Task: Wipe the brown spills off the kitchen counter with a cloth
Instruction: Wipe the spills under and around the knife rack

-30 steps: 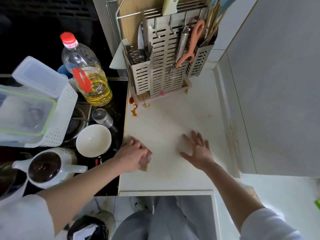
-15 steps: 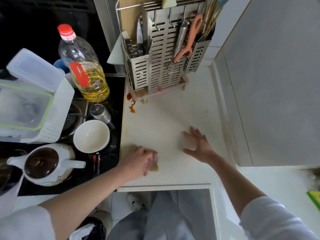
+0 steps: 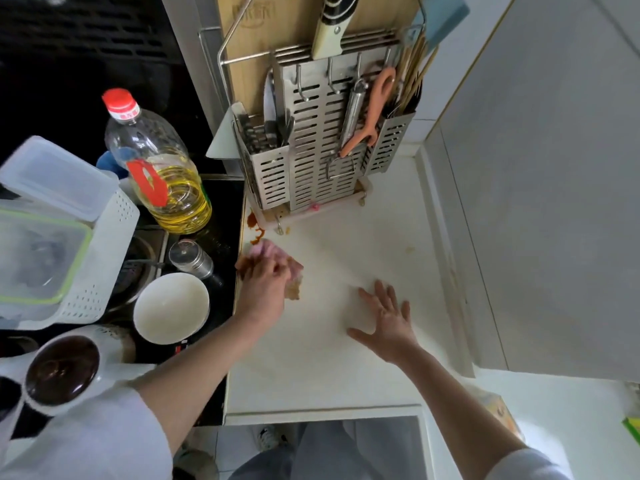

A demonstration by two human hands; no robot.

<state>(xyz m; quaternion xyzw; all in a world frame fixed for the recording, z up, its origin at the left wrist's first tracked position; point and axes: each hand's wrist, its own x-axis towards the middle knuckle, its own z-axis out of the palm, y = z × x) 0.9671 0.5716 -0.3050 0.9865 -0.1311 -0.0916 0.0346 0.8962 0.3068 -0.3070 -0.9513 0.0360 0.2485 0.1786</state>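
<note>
A brown spill (image 3: 254,226) streaks the white kitchen counter (image 3: 329,368) at its far left edge, just in front of the metal knife rack. My left hand (image 3: 265,284) grips a pinkish cloth (image 3: 291,271) with brown stains and presses it on the counter just below the spill. The cloth's edges stick out past my fingers. My right hand (image 3: 386,322) lies flat on the counter to the right, fingers spread, holding nothing.
A steel utensil rack (image 3: 322,157) with knives, scissors and chopsticks stands at the back. Left of the counter, on the black hob, are an oil bottle (image 3: 159,171), a shaker (image 3: 190,258), a white bowl (image 3: 171,308), a teapot (image 3: 62,370) and plastic boxes (image 3: 52,233). A wall bounds the right.
My left hand has pushed the cloth away from the counter's front edge up toward the spill by the rack. My right hand stays flat in about the same place.
</note>
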